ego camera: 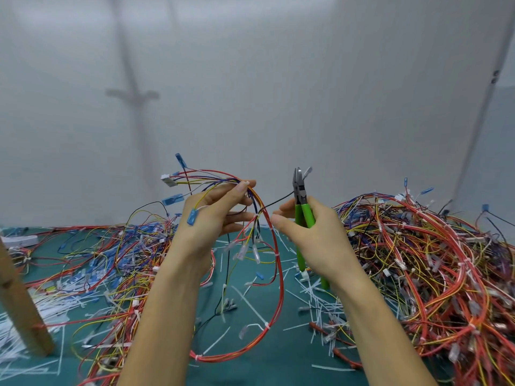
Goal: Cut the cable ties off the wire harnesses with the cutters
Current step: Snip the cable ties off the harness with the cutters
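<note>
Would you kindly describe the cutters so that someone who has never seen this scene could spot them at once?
Above the green mat, between two wire piles, the left hand holds up a wire harness. Beside it the right hand grips the cutters, jaws pointing up. Their bright green handles and grey metal head stand out from the red, yellow and blue wires.

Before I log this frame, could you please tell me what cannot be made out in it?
Head view, the only one:
1. Cutters: the right hand covers the middle of the handles.
2. White bit at the cutters' tip: blurred, tie or connector unclear.
3. Wire harness: the left hand partly hides where the fingers grip it.
4. Wooden post: cut off by the left edge.
</note>
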